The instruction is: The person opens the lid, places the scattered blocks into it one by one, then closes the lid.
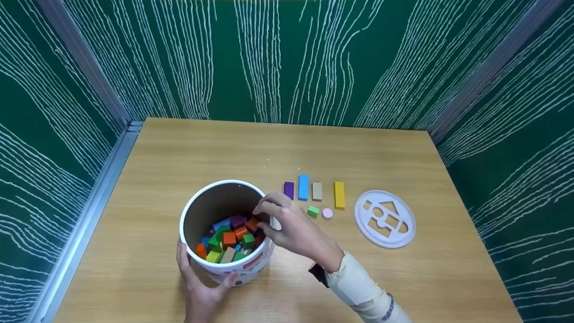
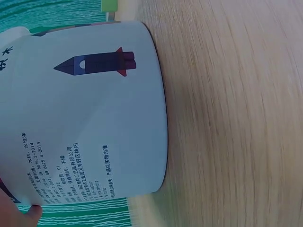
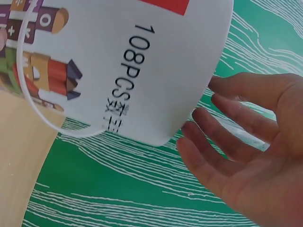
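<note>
A white bucket (image 1: 264, 259) with printed sides stands on the table, holding many coloured wooden blocks (image 1: 229, 238). My left hand (image 1: 202, 287) grips its near left side, thumb at the front and fingers round the wall. In the left wrist view, the bucket's wall (image 2: 94, 109) shows a printed rocket and small text. My right hand (image 1: 287, 222) reaches over the right rim, its fingertips inside near a reddish-brown block (image 1: 252, 224). The right wrist view shows that hand (image 3: 255, 137) with fingers spread and loosely bent, the fingertips right at the bucket's rim and no block visible between them.
Right of the bucket lie a purple block (image 1: 289, 190), a blue block (image 1: 303, 187), a beige block (image 1: 317, 191), a yellow block (image 1: 339, 195), a green block (image 1: 313, 211) and a pink round piece (image 1: 327, 213). Farther right is a white lid (image 1: 389, 242) with shaped holes. Green patterned panels (image 1: 224, 58) border the table.
</note>
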A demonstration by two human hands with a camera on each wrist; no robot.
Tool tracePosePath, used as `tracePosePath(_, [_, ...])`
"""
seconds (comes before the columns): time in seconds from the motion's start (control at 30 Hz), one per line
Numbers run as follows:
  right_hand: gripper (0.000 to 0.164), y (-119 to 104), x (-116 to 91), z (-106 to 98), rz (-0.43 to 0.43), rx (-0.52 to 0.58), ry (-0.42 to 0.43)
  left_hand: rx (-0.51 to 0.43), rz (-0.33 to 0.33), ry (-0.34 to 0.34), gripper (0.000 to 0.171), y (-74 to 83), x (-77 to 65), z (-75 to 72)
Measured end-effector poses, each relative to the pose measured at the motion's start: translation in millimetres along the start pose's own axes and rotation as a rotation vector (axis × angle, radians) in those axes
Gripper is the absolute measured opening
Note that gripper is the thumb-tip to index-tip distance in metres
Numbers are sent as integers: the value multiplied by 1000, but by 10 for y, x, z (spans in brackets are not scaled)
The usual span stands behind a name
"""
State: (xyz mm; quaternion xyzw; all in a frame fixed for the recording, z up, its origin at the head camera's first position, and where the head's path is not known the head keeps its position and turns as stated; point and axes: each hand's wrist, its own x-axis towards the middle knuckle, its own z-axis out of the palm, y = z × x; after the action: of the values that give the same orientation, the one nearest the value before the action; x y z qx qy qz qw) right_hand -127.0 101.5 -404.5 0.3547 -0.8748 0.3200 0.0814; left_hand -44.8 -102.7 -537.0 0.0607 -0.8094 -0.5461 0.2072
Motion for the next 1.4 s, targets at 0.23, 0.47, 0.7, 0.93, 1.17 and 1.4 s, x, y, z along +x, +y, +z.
tracePosePath(0.23, [13,138,-30,-28,-23,8,102,-22,30,15,117,-25,-2,-1])
tracePosePath(0.47, [12,264,-70,-40,-8,-29,157,-44,125,28,119,-75,1,1])
tracePosePath(0.7, [16,349,-115,-34,83,-66,150,-31,95,24,118,-65,3,2])
tracePosePath(0.93, [16,439,-139,-20,124,-88,163,-16,92,32,118,-69,4,12])
tracePosePath(1.17, [17,541,-168,6,202,-93,151,-9,104,42,118,-26,-2,-1])
tracePosePath(1.4, [15,695,-192,29,248,-118,185,-72,132,42,114,209,-6,-37])
